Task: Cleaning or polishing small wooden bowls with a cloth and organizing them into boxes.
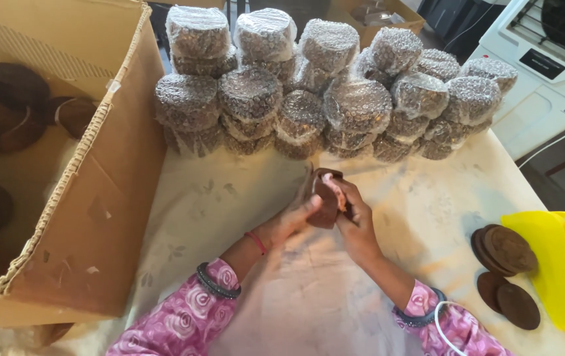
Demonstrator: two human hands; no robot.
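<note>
Brown disc (325, 198), looking stiff, light and smooth, is sitting pinched by its rim between the left hand (293, 217) and right hand (355, 221), both curling closed around it above the worktop (243, 198).

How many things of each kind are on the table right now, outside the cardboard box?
Bubble-wrapped bundles: about 20, stacked at the back, some partly hidden
Loose brown discs: 4, beside the yellow device
Yellow device: 1
Brown piece held in both hands, left hand and right hand: 1
Total: about 26
</note>
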